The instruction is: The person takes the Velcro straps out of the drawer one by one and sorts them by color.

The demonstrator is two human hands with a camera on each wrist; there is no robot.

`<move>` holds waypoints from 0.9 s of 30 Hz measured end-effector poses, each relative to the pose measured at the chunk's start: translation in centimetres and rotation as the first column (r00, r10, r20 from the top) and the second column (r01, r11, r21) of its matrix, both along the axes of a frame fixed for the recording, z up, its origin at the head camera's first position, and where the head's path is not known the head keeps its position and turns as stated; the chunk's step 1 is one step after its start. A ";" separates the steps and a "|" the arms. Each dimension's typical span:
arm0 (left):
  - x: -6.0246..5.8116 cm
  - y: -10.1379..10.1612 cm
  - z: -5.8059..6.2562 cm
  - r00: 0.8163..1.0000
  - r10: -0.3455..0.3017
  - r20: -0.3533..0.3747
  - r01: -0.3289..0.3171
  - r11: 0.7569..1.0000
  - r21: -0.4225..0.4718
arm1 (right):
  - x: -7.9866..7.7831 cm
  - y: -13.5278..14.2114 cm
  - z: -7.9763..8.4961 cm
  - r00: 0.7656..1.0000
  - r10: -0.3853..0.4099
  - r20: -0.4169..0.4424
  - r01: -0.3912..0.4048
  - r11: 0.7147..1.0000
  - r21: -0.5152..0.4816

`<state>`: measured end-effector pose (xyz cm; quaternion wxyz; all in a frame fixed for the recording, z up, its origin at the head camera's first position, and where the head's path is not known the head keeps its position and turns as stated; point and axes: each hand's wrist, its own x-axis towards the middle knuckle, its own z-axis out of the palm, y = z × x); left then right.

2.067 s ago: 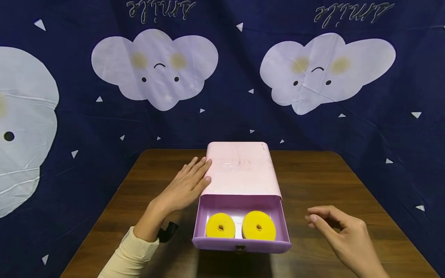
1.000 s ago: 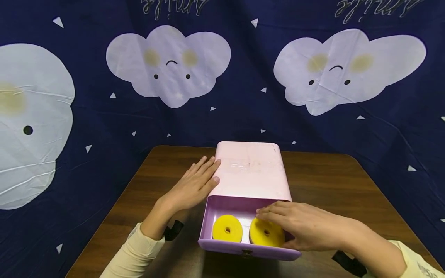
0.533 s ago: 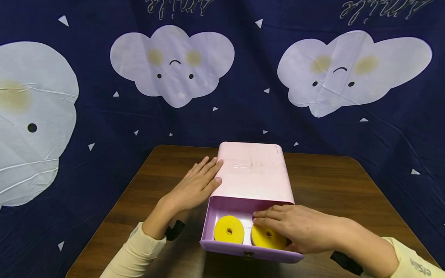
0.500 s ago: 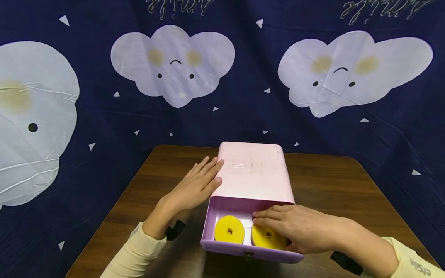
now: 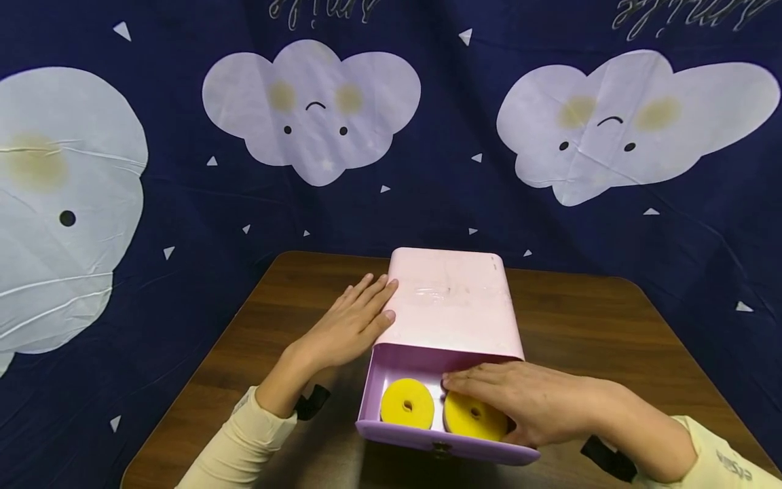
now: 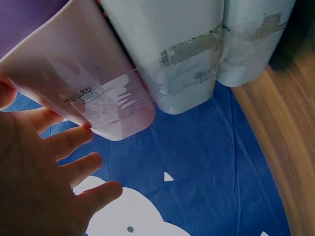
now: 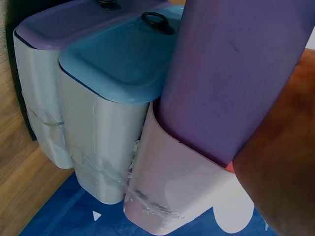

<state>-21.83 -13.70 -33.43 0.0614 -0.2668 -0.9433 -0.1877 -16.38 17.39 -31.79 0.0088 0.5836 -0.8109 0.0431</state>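
A pink-topped drawer unit (image 5: 452, 305) stands on the table, its purple drawer (image 5: 406, 435) pulled out at the front. In the drawer lie two yellow rolls, each with a small hole in its middle: a left roll (image 5: 394, 411) and a right roll (image 5: 467, 424). My left hand (image 5: 351, 322) rests against the left edge of the pink top with straight, spread fingers. Reaching over the drawer's right side, my right hand (image 5: 531, 401) holds the right roll, fingers at its back edge and thumb near the front; the hand partly covers it.
Below the pink section, the wrist views show more stacked drawers, a blue-fronted drawer (image 7: 118, 59) and a lower purple-fronted drawer (image 7: 74, 24), with rings on their fronts. The wooden table (image 5: 580, 319) extends on both sides. A dark blue cloth (image 5: 446, 88) hangs behind.
My right hand has come from the right of the unit into the drawer and onto the right roll. My left hand stays at the pink top. The head view has shifted slightly.
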 end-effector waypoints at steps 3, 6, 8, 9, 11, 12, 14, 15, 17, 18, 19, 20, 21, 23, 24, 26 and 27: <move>0.1 0.1 0.1 1.000 0.003 0.001 -0.003 1.000 0.000 | 0.0 0.1 0.0 1.000 -0.007 -0.006 0.006 1.000 -0.004; 0.1 0.2 0.2 1.000 0.005 0.003 -0.005 1.000 0.000 | -0.1 0.2 0.0 1.000 -0.009 0.002 0.009 1.000 0.001; 0.1 0.2 0.3 1.000 0.005 0.005 -0.005 1.000 0.001 | -0.1 0.3 0.0 1.000 -0.013 0.010 0.013 1.000 0.003; 0.1 0.3 0.3 1.000 0.004 0.004 -0.004 1.000 0.000 | -0.1 0.4 0.0 1.000 -0.017 0.018 0.017 1.000 0.003; 0.2 0.4 0.3 1.000 0.000 0.003 0.000 1.000 0.000 | -0.1 0.5 0.0 0.999 -0.026 0.034 0.026 1.000 0.000; 0.2 0.4 0.3 1.000 -0.002 0.002 0.002 1.000 0.002 | 0.0 0.5 -0.1 0.999 -0.031 0.042 0.031 1.000 -0.003; 0.2 0.4 0.3 1.000 -0.003 0.001 0.003 1.000 0.006 | 0.0 0.6 0.0 0.998 -0.037 0.051 0.038 0.999 -0.013; 0.3 0.4 0.3 1.000 -0.004 0.000 0.004 1.000 0.009 | 0.0 0.6 0.0 0.998 -0.039 0.059 0.040 0.999 -0.019; 0.3 0.4 0.3 1.000 -0.008 -0.001 0.008 1.000 0.015 | 0.1 0.7 0.2 0.997 -0.037 0.071 0.040 0.999 -0.031; 0.3 0.4 0.3 1.000 -0.006 0.001 0.006 1.000 0.015 | 0.1 0.7 0.3 0.997 -0.034 0.076 0.037 0.999 -0.039; 0.3 0.4 0.3 1.000 -0.006 0.002 0.006 1.000 0.016 | 0.1 0.8 0.5 0.996 -0.030 0.079 0.034 0.998 -0.048; 0.3 0.3 0.3 1.000 -0.009 -0.001 0.009 1.000 0.018 | 0.1 0.8 0.6 0.996 -0.025 0.081 0.030 0.998 -0.056; 0.3 0.4 0.3 1.000 -0.010 -0.002 0.010 1.000 0.019 | 0.2 0.9 0.8 0.996 -0.020 0.085 0.026 0.997 -0.066; 0.3 0.4 0.3 1.000 -0.014 -0.004 0.014 1.000 0.022 | 0.2 1.0 1.1 0.997 -0.012 0.077 0.018 0.997 -0.081; 0.2 0.4 0.3 1.000 -0.014 -0.003 0.014 1.000 0.021 | 0.3 1.0 1.3 0.997 -0.010 0.073 0.017 0.996 -0.088; 0.2 0.4 0.2 1.000 -0.011 0.000 0.011 1.000 0.018 | 0.4 1.2 1.7 0.997 -0.014 0.072 0.021 0.995 -0.097; 0.2 0.4 0.2 1.000 -0.009 0.002 0.009 1.000 0.017 | 0.5 1.2 1.8 0.998 -0.017 0.066 0.024 0.995 -0.101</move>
